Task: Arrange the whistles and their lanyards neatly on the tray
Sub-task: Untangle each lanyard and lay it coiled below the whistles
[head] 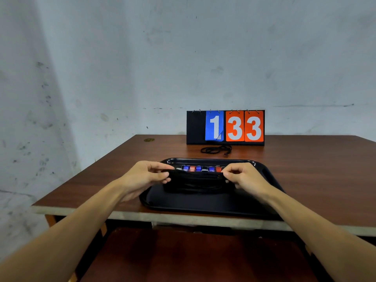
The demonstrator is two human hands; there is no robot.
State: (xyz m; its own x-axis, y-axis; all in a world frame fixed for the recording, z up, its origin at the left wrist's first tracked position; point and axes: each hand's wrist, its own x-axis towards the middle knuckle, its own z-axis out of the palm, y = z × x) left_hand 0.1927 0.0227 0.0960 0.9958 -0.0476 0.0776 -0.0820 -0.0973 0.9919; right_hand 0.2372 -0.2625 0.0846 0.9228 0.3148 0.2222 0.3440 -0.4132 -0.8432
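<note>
I have my left hand (149, 177) and right hand (247, 179) each pinching one end of the bundled black lanyards (195, 181), fingers (160, 175) clamped on it over the middle of the tray (203, 203). The whistles (198, 169) sit in a row on the tray just behind the bundle. One loose lanyard (215, 150) lies on the worktop (305, 169) beyond, before the scoreboard (225, 127).

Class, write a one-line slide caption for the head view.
Left hand and right hand pinch a black lanyard bundle over the tray, whistles lined up behind.
</note>
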